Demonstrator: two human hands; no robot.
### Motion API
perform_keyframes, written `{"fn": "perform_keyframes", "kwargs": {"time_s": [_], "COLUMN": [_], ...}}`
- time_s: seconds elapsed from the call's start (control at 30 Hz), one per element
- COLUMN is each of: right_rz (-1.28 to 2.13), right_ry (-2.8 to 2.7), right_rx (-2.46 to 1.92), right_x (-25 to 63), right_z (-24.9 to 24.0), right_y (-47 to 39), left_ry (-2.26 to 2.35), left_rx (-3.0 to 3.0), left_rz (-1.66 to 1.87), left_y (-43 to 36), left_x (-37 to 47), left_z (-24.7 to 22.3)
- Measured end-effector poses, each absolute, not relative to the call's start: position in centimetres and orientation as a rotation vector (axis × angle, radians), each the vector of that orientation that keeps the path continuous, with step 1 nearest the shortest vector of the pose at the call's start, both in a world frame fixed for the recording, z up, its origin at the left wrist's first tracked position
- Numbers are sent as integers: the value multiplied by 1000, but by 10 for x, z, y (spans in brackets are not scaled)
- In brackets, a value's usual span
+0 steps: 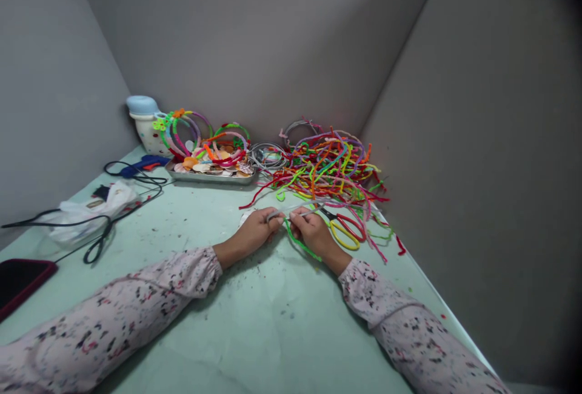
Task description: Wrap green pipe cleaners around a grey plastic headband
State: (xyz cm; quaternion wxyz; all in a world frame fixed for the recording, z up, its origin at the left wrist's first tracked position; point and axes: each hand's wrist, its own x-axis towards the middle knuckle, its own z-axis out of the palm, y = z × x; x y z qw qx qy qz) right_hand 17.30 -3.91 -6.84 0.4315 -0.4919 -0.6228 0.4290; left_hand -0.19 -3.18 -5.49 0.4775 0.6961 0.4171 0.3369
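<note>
My left hand (pixel 261 227) is closed on one side of a thin grey headband hoop (pixel 297 203), which arches away over the table. Opposite it, my right hand (pixel 313 231) pinches at the hoop, where a green pipe cleaner (pixel 302 247) meets it. The loose tail of the pipe cleaner hangs down toward me, beneath my right hand. My fingertips nearly meet, so exactly how the green piece sits on the hoop is hidden. Scissors (pixel 327 213) with red and yellow handles lie just right of my right hand.
Behind my hands lies a tangled heap of colourful pipe cleaners (pixel 334 166). Bare grey hoops (pixel 268 156) lie beside a metal tray (pixel 213 179) of shells and wrapped headbands. Leftward are a lidded cup (pixel 150 130), a plastic bag (pixel 86 218), a black cable and a phone (pixel 22 282).
</note>
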Motion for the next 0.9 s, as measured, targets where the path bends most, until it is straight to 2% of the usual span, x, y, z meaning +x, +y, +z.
{"fn": "perform_keyframes", "kwargs": {"time_s": [0.6,0.9], "right_rz": [1193,1132], "right_ry": [-1542,-1584], "right_rx": [-1210,-1205], "right_x": [170,170], "right_z": [-67,-70], "right_y": [-39,-39], "left_ry": [1004,1027], "left_rx": [1729,1739], "left_rz": [787,765], "left_y": [-30,-31], "left_x": [-3,-3], "left_z": [-56,-54]}}
